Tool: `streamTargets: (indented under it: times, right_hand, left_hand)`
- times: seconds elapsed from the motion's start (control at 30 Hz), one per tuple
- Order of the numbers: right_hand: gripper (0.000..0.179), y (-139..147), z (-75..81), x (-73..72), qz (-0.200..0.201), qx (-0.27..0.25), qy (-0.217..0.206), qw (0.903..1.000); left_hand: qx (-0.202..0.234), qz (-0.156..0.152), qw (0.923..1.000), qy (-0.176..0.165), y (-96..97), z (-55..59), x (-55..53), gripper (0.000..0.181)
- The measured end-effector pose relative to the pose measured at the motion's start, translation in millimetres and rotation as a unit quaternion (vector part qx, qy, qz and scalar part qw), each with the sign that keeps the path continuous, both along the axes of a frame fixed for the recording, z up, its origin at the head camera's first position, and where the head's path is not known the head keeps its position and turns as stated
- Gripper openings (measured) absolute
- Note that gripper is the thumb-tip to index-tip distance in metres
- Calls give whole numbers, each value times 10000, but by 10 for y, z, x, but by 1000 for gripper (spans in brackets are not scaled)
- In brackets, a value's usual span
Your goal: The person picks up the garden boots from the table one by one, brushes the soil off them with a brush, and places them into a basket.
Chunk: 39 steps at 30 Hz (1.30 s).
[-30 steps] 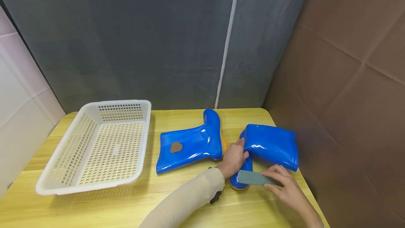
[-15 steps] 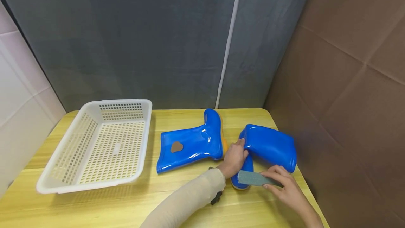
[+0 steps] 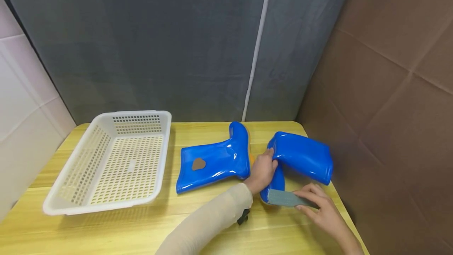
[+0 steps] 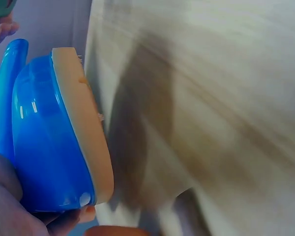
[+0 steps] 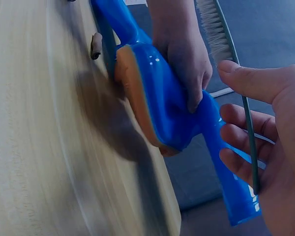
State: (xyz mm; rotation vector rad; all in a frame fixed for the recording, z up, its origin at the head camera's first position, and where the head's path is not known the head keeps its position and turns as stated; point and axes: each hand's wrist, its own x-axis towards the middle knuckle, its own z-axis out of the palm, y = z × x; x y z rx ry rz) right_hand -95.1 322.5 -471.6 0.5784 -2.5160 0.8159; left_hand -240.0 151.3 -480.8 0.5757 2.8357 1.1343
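My left hand (image 3: 262, 171) grips a blue rubber boot (image 3: 302, 154) around its instep. The boot's shaft points right and its toe points toward me. Its orange-tan sole (image 4: 81, 123) stands on edge close over the table in the left wrist view. Between thumb and fingers, my right hand (image 3: 320, 207) holds a scrubbing brush (image 3: 288, 198) with a grey-green back. White bristles (image 5: 216, 32) show along one side of it in the right wrist view. From the head, the brush overlaps the boot's toe; whether the bristles touch it I cannot tell.
A second blue boot (image 3: 216, 160), with a brown patch on its shaft, lies left of my left hand. Farther left stands a white perforated basket (image 3: 165, 148). Grey curtain backs the wooden table (image 3: 106, 231), and brown cloth (image 3: 400, 129) hangs along its right side.
My left hand has shifted the held boot slightly away from me, raising its toe and shaft in the head view. The brush stays nearly in place and now covers more of the toe.
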Motion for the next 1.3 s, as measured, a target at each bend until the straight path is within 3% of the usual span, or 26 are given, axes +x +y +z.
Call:
streamTargets:
  times: [0.27,0.47,0.9,1.3]
  right_hand:
    - [46,-1,2,-34,117,-71,156,9998]
    - [45,-13,-26,-42,107,-74,50,9999]
    - [43,-55,-37,-67,40,-44,-253,9997]
    - [42,-95,-76,-136,48,-35,-372,9993]
  left_hand:
    - [561,-6,9983,137,-125,205,-94,55]
    - [720,143,9973,70,-218,259,-182,55]
    - [665,264,9963,485,-579,509,-424,51]
    - [664,503,9949,568,-1082,606,-608,50]
